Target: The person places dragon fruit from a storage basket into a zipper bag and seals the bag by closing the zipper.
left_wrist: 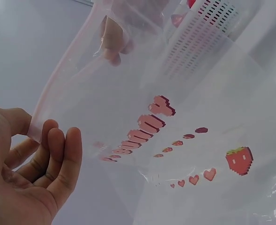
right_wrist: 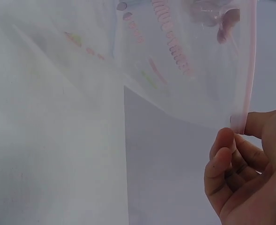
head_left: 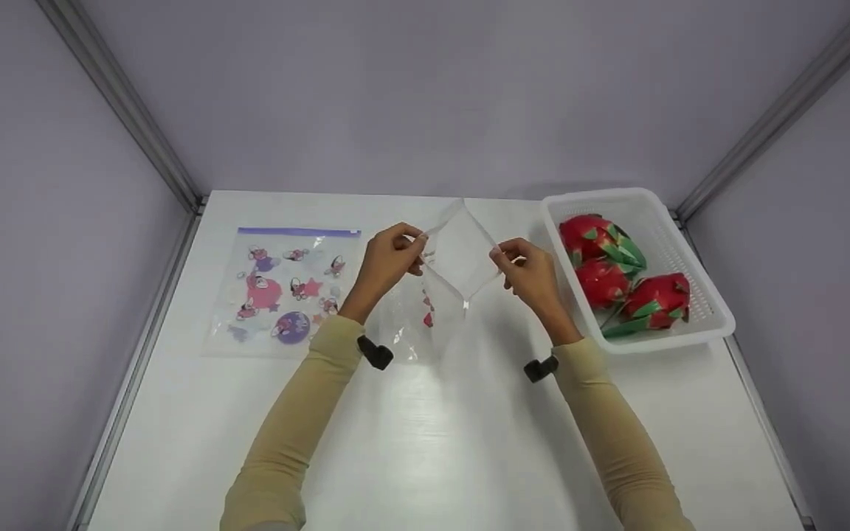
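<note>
A clear zip bag with a pink-tinted top edge carries printed lettering, small hearts and a strawberry. Its mouth is spread into a diamond shape in the head view, between both hands. My left hand pinches the left side of the mouth between thumb and fingers. On the opposite side, my right hand pinches the rim the same way, its other fingers curled below, as the right wrist view shows. The bag hangs down toward the white table, and the inside holds nothing visible.
Flat on the table at left lies another clear zip bag with a purple zip strip and pink and purple prints. At right stands a white perforated basket holding red dragon fruits with green scales. Pale walls surround the table.
</note>
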`<move>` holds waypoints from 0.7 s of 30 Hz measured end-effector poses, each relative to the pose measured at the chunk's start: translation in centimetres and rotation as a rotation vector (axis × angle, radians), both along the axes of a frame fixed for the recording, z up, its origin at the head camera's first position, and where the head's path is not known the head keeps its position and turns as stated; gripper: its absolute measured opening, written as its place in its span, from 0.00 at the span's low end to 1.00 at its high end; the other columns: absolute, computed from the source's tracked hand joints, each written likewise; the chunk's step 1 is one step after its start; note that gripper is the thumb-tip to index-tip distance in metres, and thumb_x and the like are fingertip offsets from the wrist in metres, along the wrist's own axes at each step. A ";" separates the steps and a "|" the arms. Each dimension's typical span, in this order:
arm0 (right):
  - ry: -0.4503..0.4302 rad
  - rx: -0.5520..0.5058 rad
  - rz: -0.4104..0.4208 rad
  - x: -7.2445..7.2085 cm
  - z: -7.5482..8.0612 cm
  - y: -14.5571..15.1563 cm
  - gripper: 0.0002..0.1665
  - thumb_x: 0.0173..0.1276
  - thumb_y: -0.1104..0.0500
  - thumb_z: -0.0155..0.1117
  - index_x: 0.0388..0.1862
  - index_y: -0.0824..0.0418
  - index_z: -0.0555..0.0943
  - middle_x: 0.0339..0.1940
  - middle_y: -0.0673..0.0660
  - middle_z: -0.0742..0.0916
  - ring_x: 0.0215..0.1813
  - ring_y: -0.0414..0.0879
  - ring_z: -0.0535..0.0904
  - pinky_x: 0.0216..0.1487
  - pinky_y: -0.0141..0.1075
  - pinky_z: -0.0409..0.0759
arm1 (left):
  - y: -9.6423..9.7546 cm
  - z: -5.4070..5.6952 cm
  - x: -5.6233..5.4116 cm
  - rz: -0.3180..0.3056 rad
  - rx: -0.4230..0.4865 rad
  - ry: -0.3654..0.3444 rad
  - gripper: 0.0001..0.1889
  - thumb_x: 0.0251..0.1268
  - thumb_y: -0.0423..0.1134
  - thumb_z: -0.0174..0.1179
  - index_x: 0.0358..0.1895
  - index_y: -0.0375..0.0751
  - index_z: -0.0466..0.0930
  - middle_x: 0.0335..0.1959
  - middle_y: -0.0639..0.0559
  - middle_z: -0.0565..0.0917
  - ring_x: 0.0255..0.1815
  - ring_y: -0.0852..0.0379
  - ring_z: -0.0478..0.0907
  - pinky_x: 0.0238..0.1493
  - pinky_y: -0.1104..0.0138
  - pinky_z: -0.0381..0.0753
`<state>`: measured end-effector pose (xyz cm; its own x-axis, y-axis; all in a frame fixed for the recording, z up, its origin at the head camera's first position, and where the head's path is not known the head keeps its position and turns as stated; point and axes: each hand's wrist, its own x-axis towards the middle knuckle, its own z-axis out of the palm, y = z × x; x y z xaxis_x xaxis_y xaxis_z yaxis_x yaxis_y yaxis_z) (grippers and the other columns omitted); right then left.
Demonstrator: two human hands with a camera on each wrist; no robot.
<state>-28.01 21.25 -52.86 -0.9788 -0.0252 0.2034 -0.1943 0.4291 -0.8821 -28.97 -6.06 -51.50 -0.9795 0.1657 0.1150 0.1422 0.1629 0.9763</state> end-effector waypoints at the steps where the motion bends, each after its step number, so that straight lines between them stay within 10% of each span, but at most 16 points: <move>1: -0.003 0.000 0.004 0.1 0.0 0.0 0.12 0.78 0.55 0.70 0.47 0.64 0.88 0.35 0.65 0.88 0.19 0.40 0.77 0.20 0.25 0.76 | 0.1 0.0 0.0 -0.003 0.009 -0.011 0.11 0.81 0.42 0.62 0.52 0.39 0.86 0.28 0.50 0.86 0.25 0.59 0.84 0.36 0.65 0.91; 8: -0.025 0.002 0.017 0.1 0.0 -0.2 0.13 0.79 0.53 0.68 0.48 0.62 0.88 0.35 0.62 0.87 0.22 0.48 0.80 0.20 0.26 0.76 | 0.4 0.1 0.2 -0.009 0.070 -0.056 0.10 0.81 0.41 0.62 0.53 0.38 0.86 0.40 0.29 0.87 0.29 0.58 0.87 0.39 0.64 0.92; 15: -0.030 0.013 0.023 0.1 0.2 -0.1 0.14 0.78 0.52 0.68 0.51 0.62 0.88 0.36 0.61 0.88 0.20 0.43 0.79 0.20 0.27 0.77 | 0.8 0.1 0.2 -0.009 0.098 -0.072 0.10 0.80 0.39 0.62 0.52 0.36 0.86 0.36 0.42 0.89 0.29 0.59 0.87 0.41 0.63 0.93; 21: -0.023 -0.014 0.025 0.1 0.5 0.2 0.12 0.79 0.53 0.67 0.49 0.61 0.89 0.35 0.61 0.87 0.20 0.42 0.78 0.19 0.26 0.76 | 1.3 0.0 0.1 -0.018 0.112 -0.082 0.10 0.81 0.38 0.62 0.53 0.34 0.85 0.43 0.27 0.87 0.30 0.55 0.88 0.41 0.63 0.93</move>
